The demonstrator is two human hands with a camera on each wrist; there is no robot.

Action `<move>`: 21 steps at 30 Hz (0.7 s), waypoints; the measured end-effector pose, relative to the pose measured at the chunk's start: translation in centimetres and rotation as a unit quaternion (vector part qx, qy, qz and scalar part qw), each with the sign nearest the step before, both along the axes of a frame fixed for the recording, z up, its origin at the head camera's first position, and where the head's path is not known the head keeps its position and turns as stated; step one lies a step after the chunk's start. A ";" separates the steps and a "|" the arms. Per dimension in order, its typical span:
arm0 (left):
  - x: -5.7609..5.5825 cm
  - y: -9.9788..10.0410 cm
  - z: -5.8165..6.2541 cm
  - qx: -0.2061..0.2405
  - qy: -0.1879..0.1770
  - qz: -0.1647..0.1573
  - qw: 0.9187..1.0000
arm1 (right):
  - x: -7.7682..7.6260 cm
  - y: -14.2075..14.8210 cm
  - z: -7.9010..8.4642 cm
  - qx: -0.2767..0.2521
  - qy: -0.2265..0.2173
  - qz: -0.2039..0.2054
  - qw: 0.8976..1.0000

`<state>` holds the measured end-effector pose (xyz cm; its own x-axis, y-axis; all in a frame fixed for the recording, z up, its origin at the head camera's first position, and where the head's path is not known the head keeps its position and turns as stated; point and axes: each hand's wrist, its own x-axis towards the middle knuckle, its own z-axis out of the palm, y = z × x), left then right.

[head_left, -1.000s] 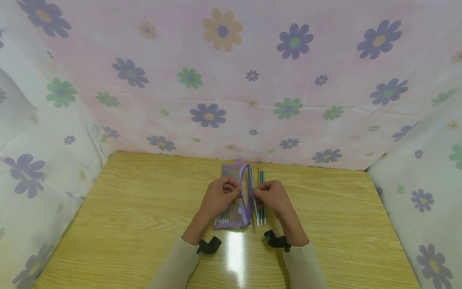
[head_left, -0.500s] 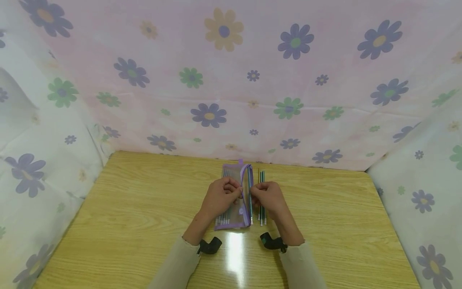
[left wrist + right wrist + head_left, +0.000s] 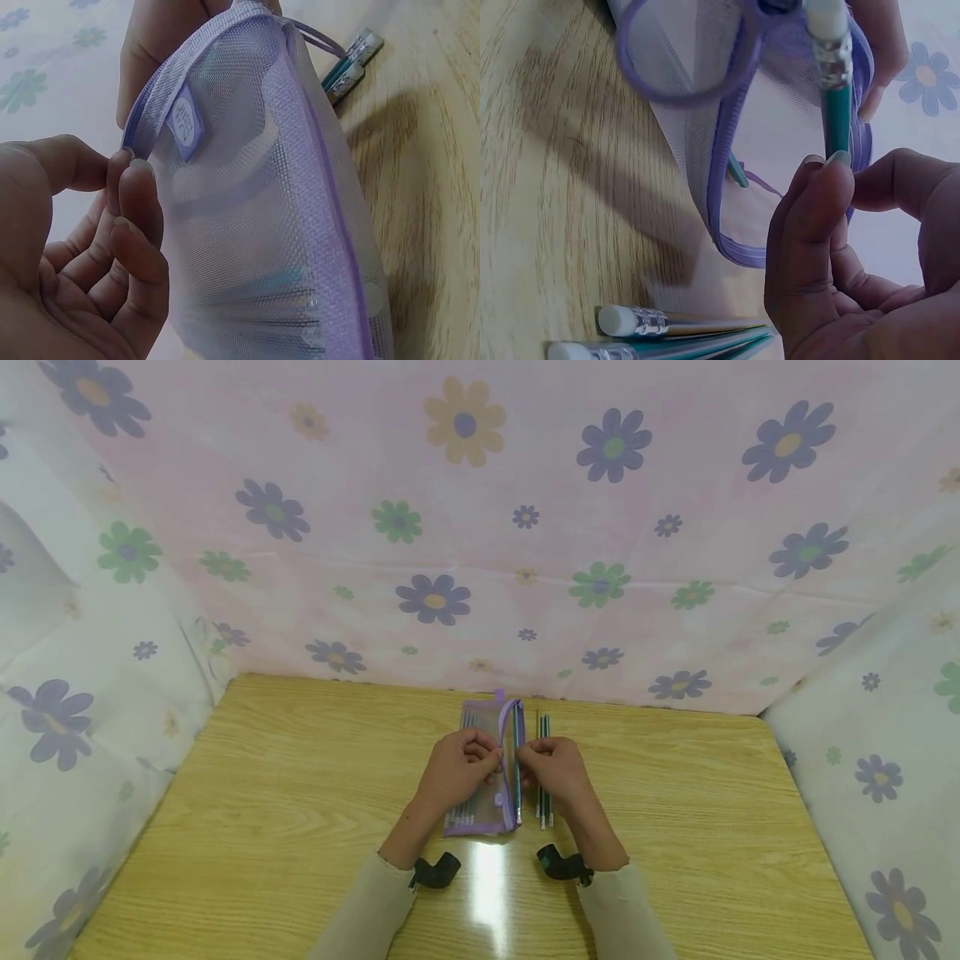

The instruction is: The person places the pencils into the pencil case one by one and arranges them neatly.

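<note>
A mesh zip pencil pouch (image 3: 480, 829) with purple edging lies on the table, its zip side gaping to the right. Several pencils show through its mesh. My left hand (image 3: 456, 770) pinches the near lip of the zip (image 3: 154, 112) between thumb and fingers, holding the mouth apart. My right hand (image 3: 557, 768) pinches a teal pencil (image 3: 837, 120) with a white eraser, eraser end toward me. In the head view this pencil lies lengthwise over the pouch mouth; in the right wrist view the zip loop stands right behind it.
Several loose pencils (image 3: 546, 806), teal ones and a gold one, lie side by side on the wooden table (image 3: 675, 827), just right of the pouch and under my right hand. Flower-printed cloth (image 3: 525, 568) walls the table's back and sides. Black wrist cameras (image 3: 437, 870) sit below both hands.
My right hand has moved left with the teal pencil, from beside the loose pencils to the pouch mouth, and the pencil has straightened. The left hand keeps its hold on the zip edge.
</note>
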<state>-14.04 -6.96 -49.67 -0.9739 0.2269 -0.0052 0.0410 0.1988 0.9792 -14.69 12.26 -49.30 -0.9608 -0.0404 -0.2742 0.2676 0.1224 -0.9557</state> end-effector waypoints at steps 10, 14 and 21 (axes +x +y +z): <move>0.1 -0.1 0.2 -0.029 0.001 0.007 1.000 | 0.1 -0.5 0.1 -0.009 0.000 -0.017 1.000; 0.0 0.0 0.1 -0.026 0.001 0.009 1.000 | 0.1 -0.8 0.0 -0.017 0.002 -0.020 1.000; 0.0 0.0 0.0 -0.015 0.000 0.003 1.000 | 0.3 -1.0 0.0 -0.018 0.008 -0.005 1.000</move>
<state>-14.05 -7.00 -49.66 -0.9753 0.2205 -0.0118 0.0401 0.2292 0.9726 -14.41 11.28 -49.31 -0.9653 -0.0402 -0.2578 0.2539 0.0842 -0.9636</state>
